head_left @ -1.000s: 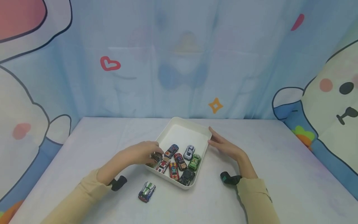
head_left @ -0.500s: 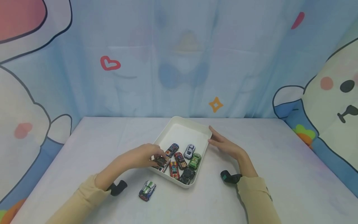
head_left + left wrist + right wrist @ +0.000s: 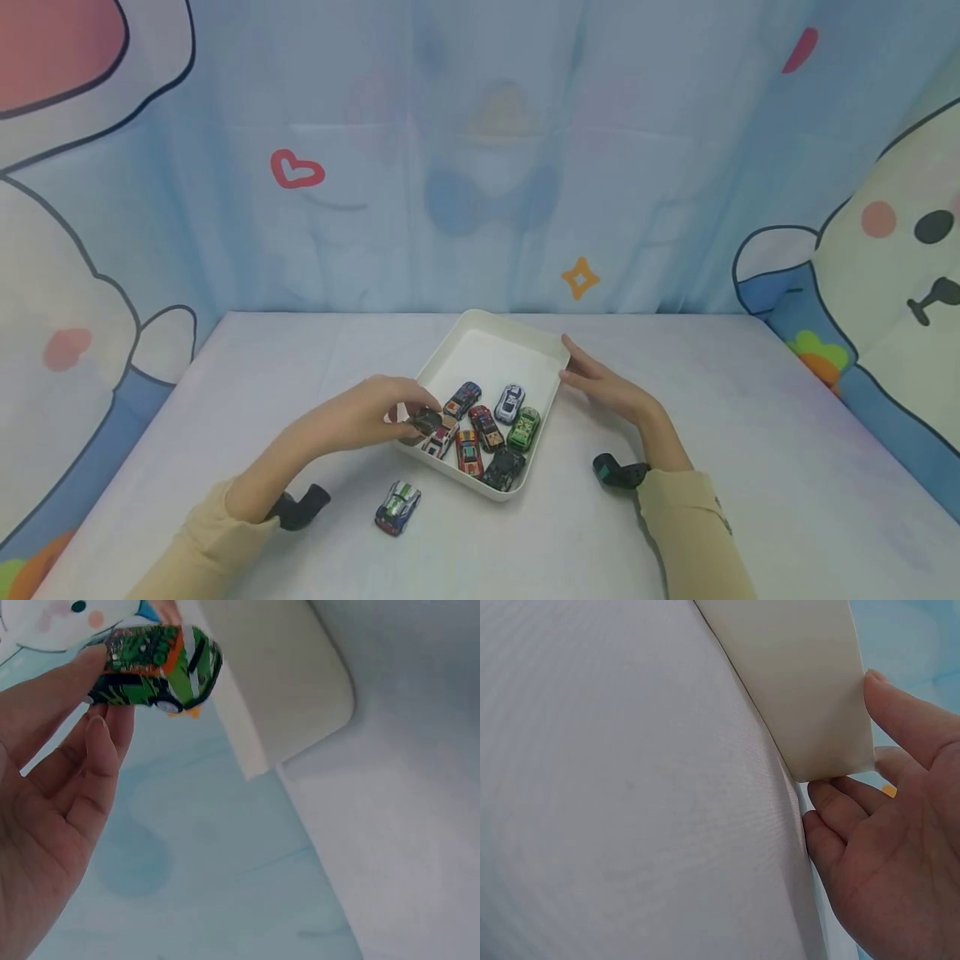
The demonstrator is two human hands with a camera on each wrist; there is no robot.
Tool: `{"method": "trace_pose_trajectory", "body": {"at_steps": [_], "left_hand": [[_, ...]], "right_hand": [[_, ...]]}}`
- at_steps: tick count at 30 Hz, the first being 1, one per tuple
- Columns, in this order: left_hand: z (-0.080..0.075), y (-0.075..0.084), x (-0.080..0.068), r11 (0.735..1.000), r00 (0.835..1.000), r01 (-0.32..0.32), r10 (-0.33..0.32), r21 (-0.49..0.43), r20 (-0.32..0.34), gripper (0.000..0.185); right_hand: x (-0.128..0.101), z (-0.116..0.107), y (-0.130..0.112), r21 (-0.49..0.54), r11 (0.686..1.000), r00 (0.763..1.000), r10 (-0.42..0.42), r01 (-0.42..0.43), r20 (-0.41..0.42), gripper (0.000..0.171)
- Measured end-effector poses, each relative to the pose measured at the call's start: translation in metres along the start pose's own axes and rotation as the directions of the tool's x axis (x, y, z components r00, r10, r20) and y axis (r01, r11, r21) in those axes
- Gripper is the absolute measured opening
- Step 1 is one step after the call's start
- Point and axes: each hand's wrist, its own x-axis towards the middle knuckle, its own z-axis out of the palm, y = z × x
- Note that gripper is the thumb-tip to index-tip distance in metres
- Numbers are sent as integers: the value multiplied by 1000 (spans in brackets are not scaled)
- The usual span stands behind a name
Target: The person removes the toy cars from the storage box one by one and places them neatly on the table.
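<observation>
Nearest us, a blue-and-green car (image 3: 397, 507) sits alone on the bench (image 3: 750, 467). Left hand (image 3: 375, 412) pinches a green toy car (image 3: 154, 669) at the white tray (image 3: 480, 350)'s left rim, long axis toward the other cars. Right hand (image 3: 603, 387), fingers straight, steadies the tray's far-right corner. Cartoon curtain (image 3: 480, 167) behind.

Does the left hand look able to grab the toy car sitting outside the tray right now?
Probably not yet: the left hand already pinches a green toy car, though the loose car lies unobstructed nearby.
</observation>
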Motion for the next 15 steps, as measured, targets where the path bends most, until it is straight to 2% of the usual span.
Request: {"method": "trace_pose_trajectory", "body": {"at_steps": [4,8,12,15], "left_hand": [[-6,0,-14,997,1000,10,-9,-71,9,34],[-5,-4,-30,982,997,62,-52,-176,58,35],[4,-15,-46,956,994,104,-88,-275,69,35],[11,-25,-55,919,988,154,-137,-362,74,32]], "right_hand": [[0,0,-1,2,1000,1000,2,-2,-2,71],[1,0,1,-1,1000,1000,5,-5,-8,71],[1,0,1,-4,1000,1000,12,-12,-16,71],[1,0,2,-5,1000,1000,10,-10,-17,71]]}}
